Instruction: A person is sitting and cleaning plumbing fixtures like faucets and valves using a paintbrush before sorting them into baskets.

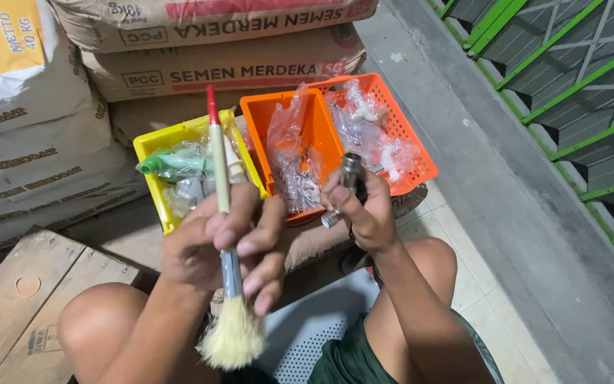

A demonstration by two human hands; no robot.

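2 hands: left hand grips paintbrush, right hand metal fitting

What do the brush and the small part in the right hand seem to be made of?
Brush in the left hand: handle looks like pale wood with a red painted tip, a shiny metal collar, and cream bristles, natural or synthetic I cannot tell. Part in the right hand: silvery with bright glints, probably polished or plated metal.

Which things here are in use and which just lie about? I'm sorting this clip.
In use: left hand gripping a red-tipped, pale-bristled paintbrush; right hand holding a small silvery metal fitting.
Lying about: yellow plastic basket, orange plastic baskets, stacked cement sacks, wooden crate.
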